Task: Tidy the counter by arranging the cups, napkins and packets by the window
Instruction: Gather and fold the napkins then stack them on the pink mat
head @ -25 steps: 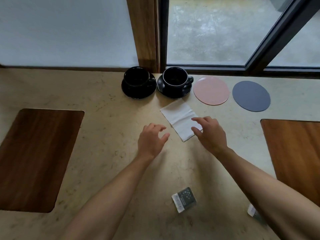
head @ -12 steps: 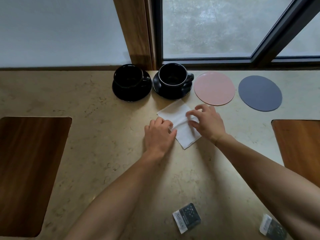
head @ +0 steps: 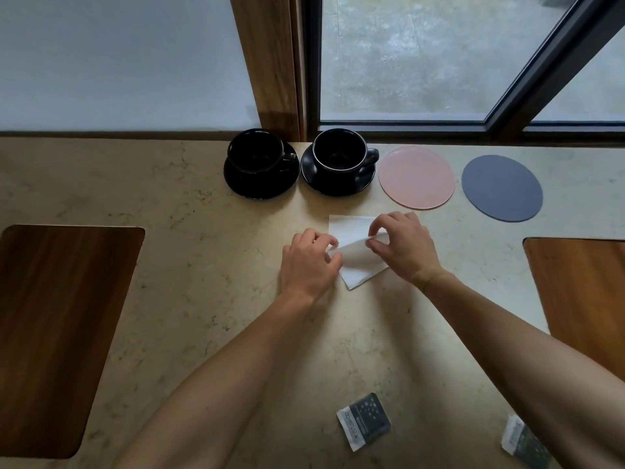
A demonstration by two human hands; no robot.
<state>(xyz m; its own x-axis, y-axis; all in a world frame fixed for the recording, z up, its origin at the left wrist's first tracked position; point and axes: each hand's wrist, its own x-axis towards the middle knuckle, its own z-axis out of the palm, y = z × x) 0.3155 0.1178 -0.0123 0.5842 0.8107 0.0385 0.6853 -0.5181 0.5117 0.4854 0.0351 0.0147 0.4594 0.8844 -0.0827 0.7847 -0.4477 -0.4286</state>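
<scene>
A white napkin lies on the counter in front of two black cups. My right hand pinches its top layer and lifts it, so the paper curls up. My left hand pinches the napkin's left edge. The left cup and the right cup stand on black saucers by the window. A dark packet lies near the front edge between my forearms, and a second packet shows partly beside my right forearm.
A pink round coaster and a grey round coaster lie right of the cups. Wooden inlays sit in the beige counter at the left and right. The window frame runs along the back.
Both hands reached forward onto the napkin. The right hand has taken hold of its top layer and raised it; the left hand now grips the left edge.
</scene>
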